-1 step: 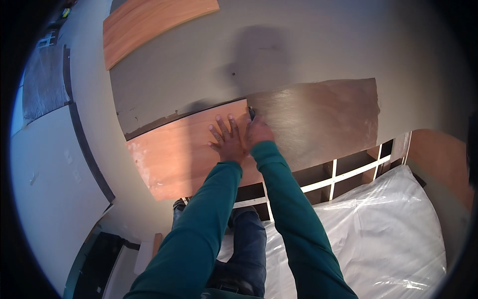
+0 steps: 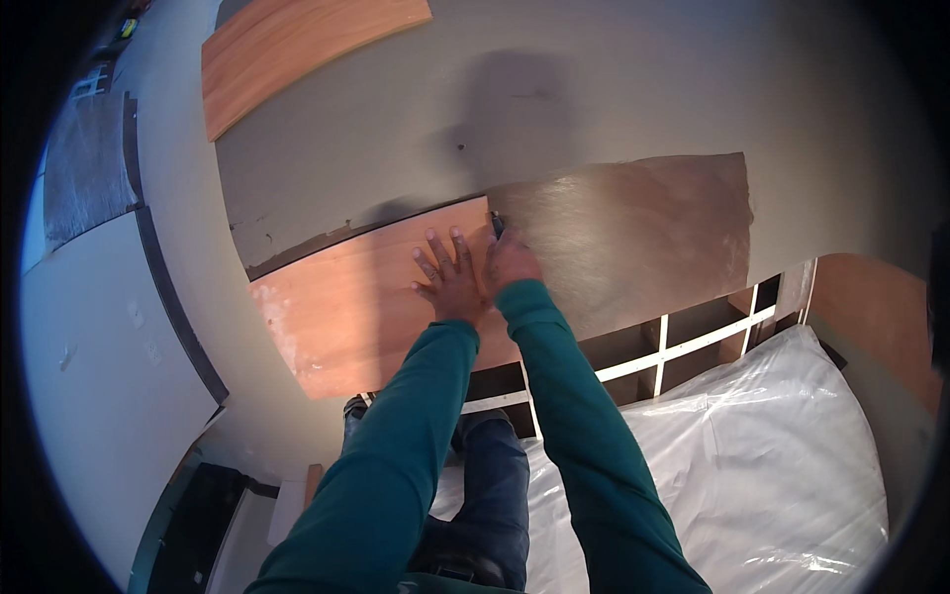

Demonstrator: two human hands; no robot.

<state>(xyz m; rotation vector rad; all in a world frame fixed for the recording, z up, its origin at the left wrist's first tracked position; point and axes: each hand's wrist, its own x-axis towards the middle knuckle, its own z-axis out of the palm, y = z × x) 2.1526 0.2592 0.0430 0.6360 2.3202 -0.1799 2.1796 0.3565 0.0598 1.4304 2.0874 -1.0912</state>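
My left hand [image 2: 453, 285] lies flat with spread fingers on a wood-grain laminate sheet [image 2: 346, 297], near its right edge. The sheet lies against a grey surface, with whitish smudges at its left end. Beside it, my right hand [image 2: 513, 259] is closed around a small dark tool [image 2: 497, 225], whose tip rests at the sheet's upper right corner. My fist hides most of the tool, so its exact kind cannot be made out. To the right of the sheet's edge spreads a dark brown, shiny coated strip [image 2: 643, 223].
Another wood-grain panel [image 2: 307, 49] lies at the upper left. Below the brown strip are open compartments with white edges [image 2: 633, 368]. Clear plastic sheeting [image 2: 752, 445] covers something at the lower right. A large white board [image 2: 109, 327] stands at the left.
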